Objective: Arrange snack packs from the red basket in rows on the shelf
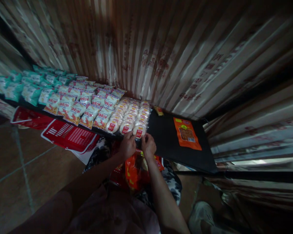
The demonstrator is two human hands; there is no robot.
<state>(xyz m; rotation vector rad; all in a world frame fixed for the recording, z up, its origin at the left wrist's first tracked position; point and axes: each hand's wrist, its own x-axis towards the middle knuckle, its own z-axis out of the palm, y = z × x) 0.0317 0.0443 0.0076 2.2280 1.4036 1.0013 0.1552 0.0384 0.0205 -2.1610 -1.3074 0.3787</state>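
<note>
Watching remotely, I see the left hand (127, 147) and right hand (149, 146), fingers nearly closed, pinching a glossy plastic-wrapped round packet (139, 130) at the smooth black shelf (162, 136)'s front edge.

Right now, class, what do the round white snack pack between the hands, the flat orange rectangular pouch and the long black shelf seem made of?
Round white snack pack: probably thin, shiny, clear plastic film, judging by its transparent edge.
Flat orange rectangular pouch: likely smooth printed plastic film, given its bright graphics.
Long black shelf: matte, showing no bright glare; perhaps painted metal or board.
</note>
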